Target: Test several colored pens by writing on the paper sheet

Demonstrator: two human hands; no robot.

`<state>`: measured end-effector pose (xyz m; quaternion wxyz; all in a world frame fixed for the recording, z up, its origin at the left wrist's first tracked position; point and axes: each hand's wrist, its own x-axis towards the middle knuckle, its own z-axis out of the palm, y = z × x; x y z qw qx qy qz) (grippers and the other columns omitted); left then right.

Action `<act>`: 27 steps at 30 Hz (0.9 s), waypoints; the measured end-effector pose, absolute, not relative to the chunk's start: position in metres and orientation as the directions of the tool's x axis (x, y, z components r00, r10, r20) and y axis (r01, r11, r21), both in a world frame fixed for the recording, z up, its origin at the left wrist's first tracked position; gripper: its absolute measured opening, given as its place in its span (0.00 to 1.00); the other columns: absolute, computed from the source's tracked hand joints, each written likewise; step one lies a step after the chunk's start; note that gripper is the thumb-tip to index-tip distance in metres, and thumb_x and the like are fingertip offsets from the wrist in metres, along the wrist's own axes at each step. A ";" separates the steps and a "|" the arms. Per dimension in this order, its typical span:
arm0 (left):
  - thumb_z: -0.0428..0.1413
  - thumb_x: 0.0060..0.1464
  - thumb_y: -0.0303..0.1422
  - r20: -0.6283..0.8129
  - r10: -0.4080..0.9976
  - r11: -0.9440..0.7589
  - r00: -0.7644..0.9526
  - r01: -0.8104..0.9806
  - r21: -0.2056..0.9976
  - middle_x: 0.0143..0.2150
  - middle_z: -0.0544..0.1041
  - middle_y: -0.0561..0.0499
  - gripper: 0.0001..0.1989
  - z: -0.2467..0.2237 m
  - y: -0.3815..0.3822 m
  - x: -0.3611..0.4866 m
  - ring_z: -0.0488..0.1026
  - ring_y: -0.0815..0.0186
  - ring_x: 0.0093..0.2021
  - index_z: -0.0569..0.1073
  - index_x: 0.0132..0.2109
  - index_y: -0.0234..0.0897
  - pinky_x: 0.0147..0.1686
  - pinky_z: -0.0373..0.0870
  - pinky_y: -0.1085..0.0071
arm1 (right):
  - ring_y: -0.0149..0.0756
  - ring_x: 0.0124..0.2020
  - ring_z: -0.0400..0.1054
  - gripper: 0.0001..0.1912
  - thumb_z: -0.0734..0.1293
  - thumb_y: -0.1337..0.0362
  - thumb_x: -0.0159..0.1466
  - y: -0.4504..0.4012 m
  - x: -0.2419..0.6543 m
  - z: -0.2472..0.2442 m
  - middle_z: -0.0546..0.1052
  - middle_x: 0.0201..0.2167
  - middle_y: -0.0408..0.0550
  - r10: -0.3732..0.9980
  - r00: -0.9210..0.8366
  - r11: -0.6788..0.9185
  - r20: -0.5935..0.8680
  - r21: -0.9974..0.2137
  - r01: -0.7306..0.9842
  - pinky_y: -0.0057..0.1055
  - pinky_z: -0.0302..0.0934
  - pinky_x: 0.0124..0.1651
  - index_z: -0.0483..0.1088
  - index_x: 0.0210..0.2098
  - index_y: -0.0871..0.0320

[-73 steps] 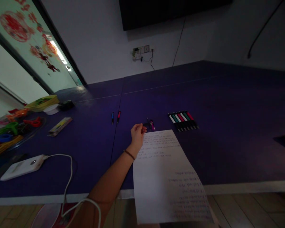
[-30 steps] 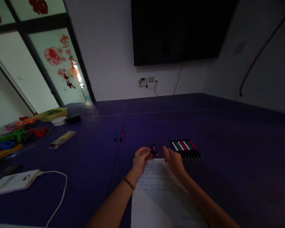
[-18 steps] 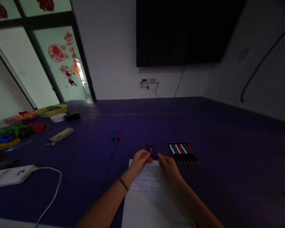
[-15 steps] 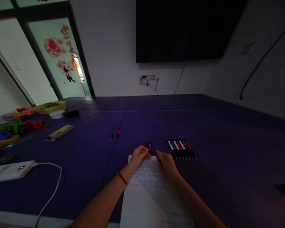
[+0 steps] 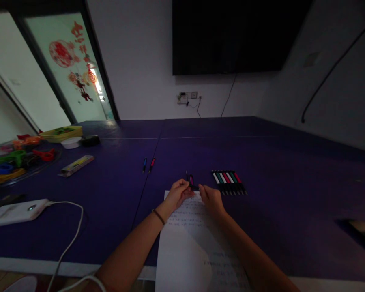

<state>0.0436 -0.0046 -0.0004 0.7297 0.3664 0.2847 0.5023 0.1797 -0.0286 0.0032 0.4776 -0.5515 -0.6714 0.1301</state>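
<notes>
Just above the top edge of a sheet of handwritten paper (image 5: 182, 251), my two hands meet at a slim black pen part (image 5: 194, 187). The fingers of my left hand (image 5: 177, 194) pinch its left end. Its right end is in the closed fingertips of my right hand (image 5: 213, 198). Right behind my left fingertips lie a pink-and-black pen piece (image 5: 191, 179) and a thin dark rod (image 5: 187, 175), partly hidden. To the right, several pens (image 5: 229, 182) with white, green and red grips lie side by side in a row.
A blue pen (image 5: 144, 166) and a red pen (image 5: 151, 165) lie left of my hands on the purple table (image 5: 115, 194). Farther left are a small box (image 5: 76, 166), a white power bank (image 5: 18, 213) with a cable, and a yellow basket (image 5: 62, 133). A dark object (image 5: 361, 233) sits far right.
The camera view has shifted slightly, so the table and pens appear higher. Both hands keep hold of the black pen part, and slightly more of it shows between them.
</notes>
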 end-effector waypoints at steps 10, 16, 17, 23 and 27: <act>0.60 0.38 0.35 0.053 0.892 0.192 0.448 -0.483 0.854 0.25 0.71 0.51 0.13 -0.002 0.000 0.042 0.69 0.69 0.25 0.69 0.33 0.34 0.31 0.65 0.70 | 0.22 0.09 0.42 0.25 0.57 0.40 0.47 -0.020 0.179 0.004 0.50 0.07 0.34 1.000 -0.020 0.004 0.003 -0.999 0.034 0.23 0.37 0.12 0.50 0.14 0.55; 0.59 0.37 0.42 0.078 0.940 0.057 0.331 -0.380 0.923 0.19 0.69 0.53 0.16 -0.004 -0.001 0.043 0.66 0.71 0.20 0.70 0.29 0.32 0.25 0.63 0.73 | 0.23 0.09 0.44 0.25 0.56 0.39 0.45 -0.019 0.177 -0.001 0.52 0.07 0.35 0.998 -0.051 0.044 0.038 -0.993 0.114 0.24 0.39 0.13 0.51 0.14 0.55; 0.58 0.38 0.43 0.082 0.943 0.039 0.322 -0.353 0.935 0.18 0.68 0.53 0.17 -0.004 -0.001 0.043 0.66 0.71 0.19 0.69 0.28 0.33 0.24 0.62 0.73 | 0.23 0.09 0.45 0.25 0.56 0.39 0.46 -0.019 0.177 -0.003 0.53 0.07 0.35 0.997 -0.052 0.058 0.051 -0.988 0.141 0.24 0.40 0.13 0.52 0.14 0.55; 0.52 0.42 0.49 0.098 0.944 -0.031 0.315 -0.211 0.977 0.12 0.62 0.56 0.21 -0.006 0.001 0.039 0.62 0.73 0.14 0.63 0.19 0.34 0.18 0.57 0.75 | 0.25 0.11 0.50 0.24 0.55 0.43 0.51 -0.021 0.177 -0.005 0.57 0.08 0.39 0.985 -0.056 0.171 0.161 -0.935 0.310 0.25 0.45 0.16 0.56 0.13 0.56; 0.51 0.43 0.50 0.093 0.950 -0.038 0.300 -0.183 0.982 0.11 0.58 0.60 0.21 -0.009 0.002 0.040 0.59 0.74 0.12 0.61 0.20 0.35 0.15 0.54 0.76 | 0.26 0.13 0.52 0.23 0.54 0.46 0.54 -0.022 0.179 -0.002 0.58 0.08 0.39 0.969 -0.073 0.246 0.237 -0.888 0.388 0.26 0.47 0.19 0.56 0.13 0.56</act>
